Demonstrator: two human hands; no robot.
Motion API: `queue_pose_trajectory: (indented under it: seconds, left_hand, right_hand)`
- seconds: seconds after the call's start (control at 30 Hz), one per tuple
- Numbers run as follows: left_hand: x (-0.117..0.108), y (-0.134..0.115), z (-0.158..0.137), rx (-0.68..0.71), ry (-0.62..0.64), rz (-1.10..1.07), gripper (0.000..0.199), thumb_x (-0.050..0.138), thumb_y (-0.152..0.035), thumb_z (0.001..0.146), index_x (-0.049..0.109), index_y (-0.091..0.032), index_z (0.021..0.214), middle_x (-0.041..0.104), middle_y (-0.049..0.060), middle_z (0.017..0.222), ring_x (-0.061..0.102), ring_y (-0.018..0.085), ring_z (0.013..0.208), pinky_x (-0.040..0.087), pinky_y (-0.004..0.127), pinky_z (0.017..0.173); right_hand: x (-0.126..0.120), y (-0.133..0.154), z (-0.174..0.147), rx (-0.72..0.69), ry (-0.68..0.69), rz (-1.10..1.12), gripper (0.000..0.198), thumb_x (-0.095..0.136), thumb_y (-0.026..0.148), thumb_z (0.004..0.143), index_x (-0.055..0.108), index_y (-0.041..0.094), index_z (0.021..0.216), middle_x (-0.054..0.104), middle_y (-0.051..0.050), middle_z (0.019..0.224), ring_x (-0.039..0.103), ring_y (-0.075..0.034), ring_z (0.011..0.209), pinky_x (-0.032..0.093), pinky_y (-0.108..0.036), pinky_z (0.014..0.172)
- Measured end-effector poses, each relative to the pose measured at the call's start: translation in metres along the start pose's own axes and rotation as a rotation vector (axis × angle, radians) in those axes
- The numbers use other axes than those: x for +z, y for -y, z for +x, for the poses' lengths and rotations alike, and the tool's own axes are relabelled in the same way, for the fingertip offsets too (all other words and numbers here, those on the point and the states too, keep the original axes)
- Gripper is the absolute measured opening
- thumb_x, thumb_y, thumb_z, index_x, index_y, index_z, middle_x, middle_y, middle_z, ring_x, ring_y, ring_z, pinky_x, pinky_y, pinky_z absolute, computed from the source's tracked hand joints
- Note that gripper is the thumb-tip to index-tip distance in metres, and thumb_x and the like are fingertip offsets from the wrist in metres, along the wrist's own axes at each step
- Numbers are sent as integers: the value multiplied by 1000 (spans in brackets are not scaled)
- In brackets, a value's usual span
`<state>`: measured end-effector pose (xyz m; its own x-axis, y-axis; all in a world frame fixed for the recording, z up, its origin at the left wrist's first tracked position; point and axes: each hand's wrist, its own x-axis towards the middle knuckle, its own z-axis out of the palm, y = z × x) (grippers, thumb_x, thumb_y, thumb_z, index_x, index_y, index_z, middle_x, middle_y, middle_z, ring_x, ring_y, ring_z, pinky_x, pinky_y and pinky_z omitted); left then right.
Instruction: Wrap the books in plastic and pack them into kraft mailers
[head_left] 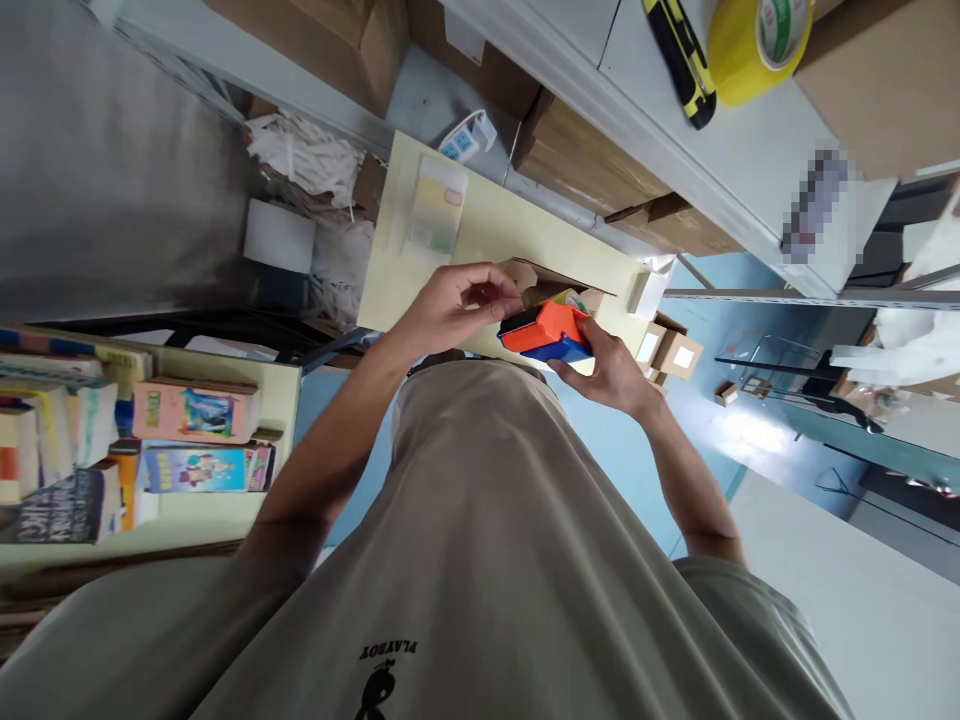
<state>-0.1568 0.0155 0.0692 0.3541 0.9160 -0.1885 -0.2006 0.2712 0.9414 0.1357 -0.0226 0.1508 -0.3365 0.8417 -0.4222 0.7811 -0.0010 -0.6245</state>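
An orange and blue tape dispenser (551, 328) with a black front end is held in my right hand (606, 368), its thumb and fingers on either side. Part of a yellowish tape roll (574, 300) shows at its top. My left hand (472, 305) is closed in a pinch at the black end; whatever lies between its fingertips is too small to make out. Just behind the dispenser is an open cardboard box (521, 270), partly hidden by it, on a pale yellow table (495, 225). A thin pastel packet or notebook (437, 210) lies on the same table, left of the box.
On the grey shelf (652, 130) at upper right are a yellow-black utility knife (681, 60) and a yellow tape roll (724, 60). A power strip (466, 138) lies beyond the table. Several books (196, 412) stand at left. Cardboard boxes (589, 155) sit under the shelf.
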Motion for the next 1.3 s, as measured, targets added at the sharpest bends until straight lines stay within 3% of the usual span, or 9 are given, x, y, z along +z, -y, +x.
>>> queue_pose_trajectory:
  seconds: [0.1, 0.27, 0.37, 0.47, 0.63, 0.8, 0.93, 1.1, 1.3]
  left_hand:
    - [2, 22, 2, -60, -101, -44, 48, 103, -64, 89, 81, -22, 94, 82, 6, 94, 76, 23, 89, 65, 36, 79]
    - [13, 58, -1, -148, -193, -136, 39, 100, -54, 89, 80, -21, 89, 84, 7, 93, 76, 20, 86, 62, 32, 75]
    - [16, 76, -5, -186, -223, -167, 36, 98, -53, 91, 80, -21, 89, 84, 7, 93, 71, 18, 79, 57, 31, 69]
    - [9, 93, -1, -198, -336, -174, 36, 96, -55, 94, 81, -22, 92, 80, 5, 88, 62, 15, 68, 48, 30, 59]
    - [-2, 122, 27, -260, -415, -238, 36, 102, -49, 91, 78, -22, 88, 73, 2, 79, 55, 13, 62, 45, 28, 57]
    - [12, 141, 47, -400, -427, -300, 34, 98, -37, 98, 73, -23, 79, 61, -2, 67, 52, 13, 62, 45, 29, 61]
    - [17, 157, 50, -443, -419, -281, 45, 100, -41, 99, 67, -24, 73, 57, -3, 63, 52, 14, 62, 42, 30, 62]
    - [18, 174, 53, -423, -425, -281, 47, 102, -46, 94, 67, -24, 72, 57, -3, 62, 51, 13, 60, 40, 29, 60]
    - [30, 187, 60, -438, -467, -298, 35, 91, -34, 101, 69, -24, 76, 67, -1, 73, 56, 13, 67, 45, 27, 65]
  right_hand:
    - [-5, 15, 6, 92, 47, 38, 70, 85, 90, 94, 74, 29, 127, 82, -8, 102, 76, -33, 89, 66, -50, 84]
    - [-16, 30, 19, 225, 147, 1, 81, 68, 108, 94, 72, 27, 100, 80, -6, 86, 73, -27, 78, 54, -40, 69]
    - [-36, 39, 23, 298, 239, -98, 80, 68, 106, 96, 74, 26, 97, 81, -7, 84, 74, -26, 76, 50, -37, 67]
    - [-66, 51, 24, 358, 337, -230, 78, 69, 103, 96, 71, 26, 85, 76, -5, 74, 70, -24, 68, 45, -37, 63]
    - [-95, 69, 35, 404, 330, -344, 78, 72, 101, 97, 71, 25, 80, 70, -4, 66, 67, -23, 64, 42, -37, 64]
    - [-76, 64, 65, 295, 234, -382, 68, 82, 92, 97, 77, 26, 84, 63, -3, 62, 72, -29, 75, 51, -42, 77]
    - [-60, 54, 80, 247, 225, -413, 68, 82, 94, 97, 78, 27, 84, 60, -4, 62, 74, -33, 80, 55, -46, 81]
    - [-51, 49, 85, 281, 232, -399, 67, 84, 93, 95, 78, 27, 86, 64, -5, 65, 75, -34, 84, 55, -48, 84]
    - [-47, 46, 87, 282, 188, -392, 65, 88, 90, 93, 75, 27, 83, 60, -5, 63, 74, -33, 82, 55, -48, 85]
